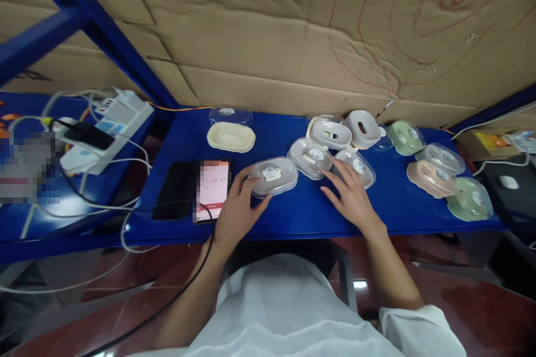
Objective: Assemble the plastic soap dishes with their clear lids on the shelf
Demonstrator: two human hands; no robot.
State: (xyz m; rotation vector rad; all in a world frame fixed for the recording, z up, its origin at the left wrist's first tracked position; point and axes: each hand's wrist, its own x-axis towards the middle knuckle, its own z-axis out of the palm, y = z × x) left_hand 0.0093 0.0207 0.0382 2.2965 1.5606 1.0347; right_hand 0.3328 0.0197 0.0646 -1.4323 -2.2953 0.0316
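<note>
My left hand (240,203) grips the left end of a grey oval box with a clear lid (274,175) and a round label, its thumb at the front edge and its fingers over the lid. Spread fingers on my right hand (350,192) reach to the front of two similar boxes, a lidded grey box (309,156) and another lidded grey box (360,166); whether they touch is hard to tell. Behind these sit a grey slotted box part (333,133) and an upright grey slotted part (362,127).
On the blue table (288,217), a cream tray (231,137) and a clear lid (230,116) lie at the back left. Green (405,136) and pink (431,178) boxes stand right. A lit phone (213,189) and a dark phone (173,189) lie left, near a power strip (106,131).
</note>
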